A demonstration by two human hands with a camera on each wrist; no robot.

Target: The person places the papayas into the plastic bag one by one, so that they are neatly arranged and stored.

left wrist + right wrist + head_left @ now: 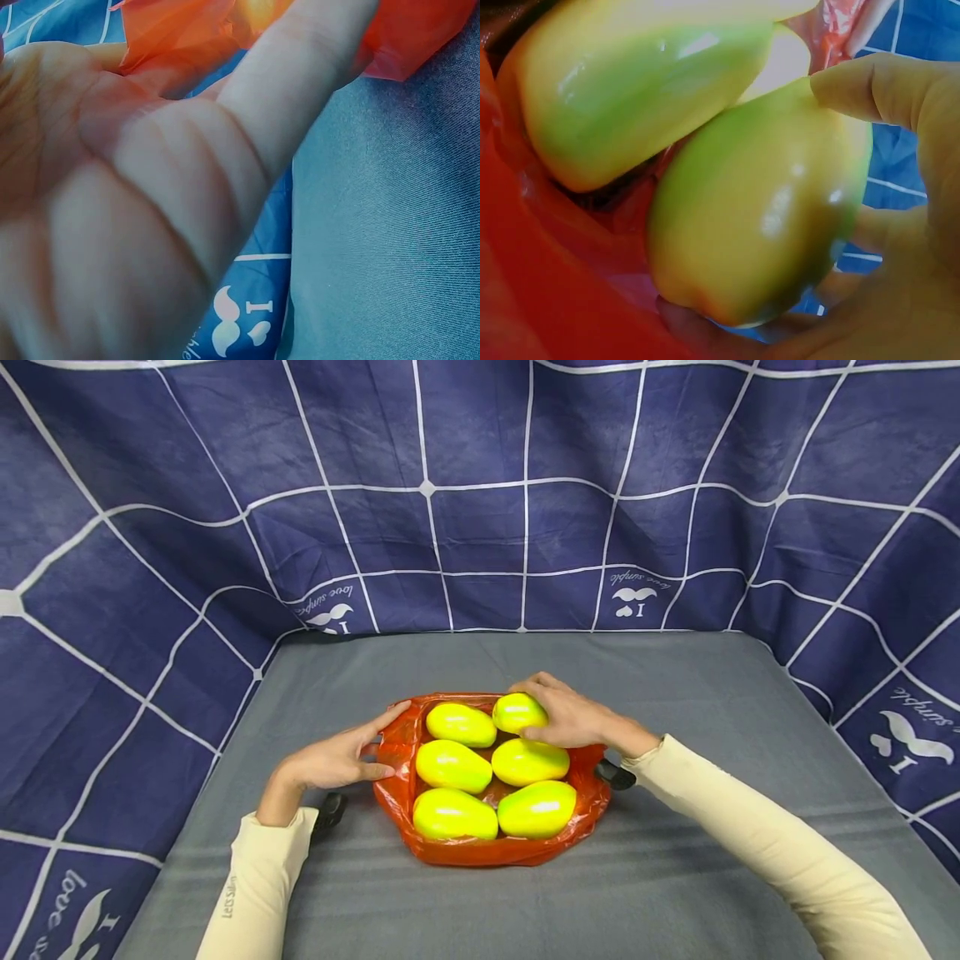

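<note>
A red plastic bag [480, 853] lies with its mouth spread wide, and several glossy yellow-green mangoes sit inside it in two columns. My right hand [566, 714] grips the mango [517, 713] at the back right of the bag. In the right wrist view, thumb and fingers curl round that mango [757, 214], close beside another mango [645, 97]. On the bag's left side, my left hand [333, 760] rests with thumb and fingers spread and fairly straight against the red plastic. Part of the bag [176, 34] shows past the fingers in the left wrist view.
A grey cloth [690, 860] covers the table under the bag. Blue curtains [480, 527] with white grid lines hang behind and along both sides. Dark wrist devices show near the left wrist [330, 810] and the right wrist [615, 774].
</note>
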